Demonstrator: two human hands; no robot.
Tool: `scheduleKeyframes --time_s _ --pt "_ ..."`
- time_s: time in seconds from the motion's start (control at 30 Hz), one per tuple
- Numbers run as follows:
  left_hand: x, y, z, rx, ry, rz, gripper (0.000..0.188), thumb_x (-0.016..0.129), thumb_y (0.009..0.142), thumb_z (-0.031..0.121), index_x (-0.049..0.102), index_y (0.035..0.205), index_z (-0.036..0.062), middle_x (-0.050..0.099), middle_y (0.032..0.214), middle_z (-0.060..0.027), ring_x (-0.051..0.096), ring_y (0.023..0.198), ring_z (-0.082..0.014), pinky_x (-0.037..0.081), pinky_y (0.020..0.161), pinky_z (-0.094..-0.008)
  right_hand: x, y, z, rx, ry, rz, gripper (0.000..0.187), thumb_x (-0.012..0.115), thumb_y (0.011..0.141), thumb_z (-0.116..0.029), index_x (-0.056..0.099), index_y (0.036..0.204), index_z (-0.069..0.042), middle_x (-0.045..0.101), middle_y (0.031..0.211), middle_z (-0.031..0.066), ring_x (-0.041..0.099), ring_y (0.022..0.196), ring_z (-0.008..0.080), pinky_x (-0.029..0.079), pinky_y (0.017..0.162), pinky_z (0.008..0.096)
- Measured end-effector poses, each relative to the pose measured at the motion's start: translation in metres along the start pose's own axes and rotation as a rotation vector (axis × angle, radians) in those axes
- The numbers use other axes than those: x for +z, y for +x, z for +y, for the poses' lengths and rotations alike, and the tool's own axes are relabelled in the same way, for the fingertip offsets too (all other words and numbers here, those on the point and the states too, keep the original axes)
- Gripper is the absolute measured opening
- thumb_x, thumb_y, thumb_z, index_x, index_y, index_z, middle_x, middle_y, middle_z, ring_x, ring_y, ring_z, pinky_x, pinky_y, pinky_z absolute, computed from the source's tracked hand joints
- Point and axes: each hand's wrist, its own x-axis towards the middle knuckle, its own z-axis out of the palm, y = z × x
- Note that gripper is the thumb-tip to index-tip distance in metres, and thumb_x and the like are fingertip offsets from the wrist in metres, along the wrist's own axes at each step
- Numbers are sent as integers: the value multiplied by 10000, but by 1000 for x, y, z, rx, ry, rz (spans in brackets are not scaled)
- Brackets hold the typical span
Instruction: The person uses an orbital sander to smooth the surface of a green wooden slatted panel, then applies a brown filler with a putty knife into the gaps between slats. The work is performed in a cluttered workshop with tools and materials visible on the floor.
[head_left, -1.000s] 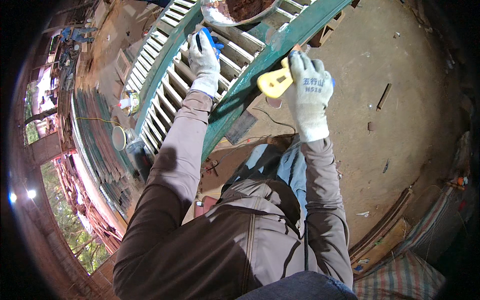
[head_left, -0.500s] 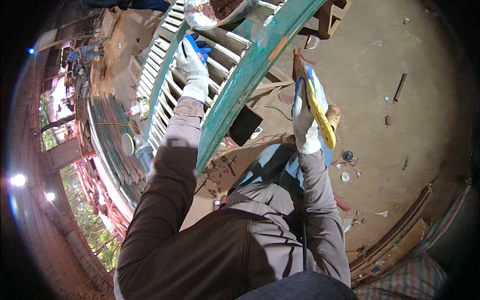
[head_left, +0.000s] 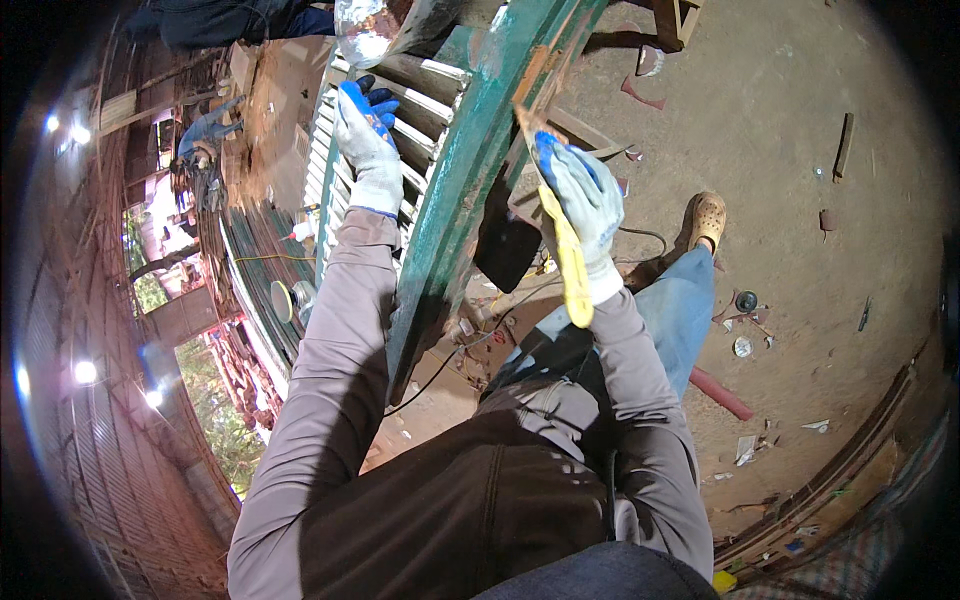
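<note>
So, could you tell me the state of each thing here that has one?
Left hand: gloved, resting on the slats.
Right hand: gloved, gripping the yellow-handled scraper.
Green curved wooden frame: tilted, paint worn.
White wooden slats: fixed in frame.

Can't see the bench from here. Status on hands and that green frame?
Left hand braces the slats. Right hand grips yellow-handled scraper, blade at green frame. Nothing in the way.

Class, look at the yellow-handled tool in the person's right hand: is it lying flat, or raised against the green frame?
Raised. The right hand grips the yellow-handled tool, its blade tip meeting the green frame; the handle points down toward the person.
</note>
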Motion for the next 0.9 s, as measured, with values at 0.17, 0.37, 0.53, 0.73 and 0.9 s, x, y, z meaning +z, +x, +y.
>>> scheduleKeyframes --time_s 0.17,0.37,0.53,0.73,0.9 --pt "-3 4 -2 -9 21 -12 511 429 1078 494 651 1197 49 707 928 -102 675 706 -162 485 588 -249 3 33 22 38 78 258 377 674 867 -22 682 1244 -46 721 1188 142 691 1016 365 548 904 437" --pt "2 6 -1 23 25 -8 609 483 1041 567 663 1170 -1 708 906 -91 655 691 -153 448 576 -248 26 37 33 -37 -5 179 312 727 804 -200 735 1100 -100 729 1106 87 684 1020 326 556 869 428" --pt "2 0 3 42 81 4 591 476 1043 568 679 1159 25 717 901 -87 664 703 -152 450 586 -246 18 -21 -1 -12 31 20 365 711 782 -226 734 1138 -150 727 1168 71 662 1092 329 520 885 452" --pt "-8 8 -6 56 68 -15 599 475 1040 582 680 1168 34 718 896 -79 667 707 -147 449 589 -237 -4 -6 3 52 106 75 421 681 861 -10 652 1281 -10 713 1231 160 692 1094 351 532 953 438" --pt "-5 12 -2 30 37 -35 587 496 1042 565 677 1165 20 718 913 -72 661 709 -132 445 571 -226 31 8 11 -57 -113 93 468 725 770 -167 698 1237 -162 688 1236 74 649 1106 327 553 849 432"
